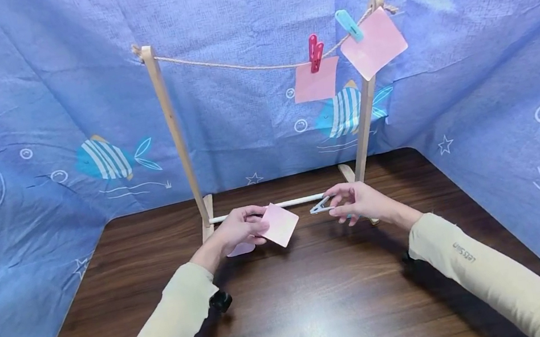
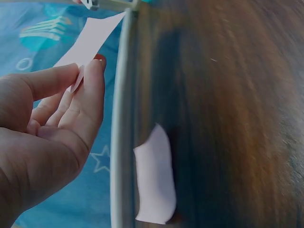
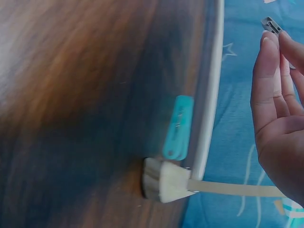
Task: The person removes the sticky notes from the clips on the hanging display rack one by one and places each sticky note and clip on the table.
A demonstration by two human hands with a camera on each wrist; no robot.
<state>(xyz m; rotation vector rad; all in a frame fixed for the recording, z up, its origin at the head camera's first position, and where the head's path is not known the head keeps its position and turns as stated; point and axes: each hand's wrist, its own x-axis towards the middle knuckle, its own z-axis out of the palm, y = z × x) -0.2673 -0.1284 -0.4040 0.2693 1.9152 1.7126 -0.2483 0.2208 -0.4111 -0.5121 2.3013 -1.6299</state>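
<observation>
Between thumb and fingers, my left hand (image 1: 243,227) pinches a square pink paper (image 1: 280,226) by its left corner, above the table. My right hand (image 1: 355,201) holds a grey clothespin (image 1: 319,206) to the right of that paper, apart from it. In the right wrist view, the grey clothespin (image 3: 271,24) shows at the fingertips. Another pink paper (image 2: 156,178) lies on the table under my left hand. A turquoise clothespin (image 3: 178,127) rests on the table by the rack's foot, below my right hand.
A wooden rack with a left post (image 1: 173,124) and right post (image 1: 366,126) carries a sagging rope (image 1: 235,67). A red clothespin (image 1: 316,57) and a turquoise one (image 1: 349,25) hold pink papers there. A white bar (image 1: 300,201) joins the posts low down. Blue cloth (image 1: 255,136) hangs behind.
</observation>
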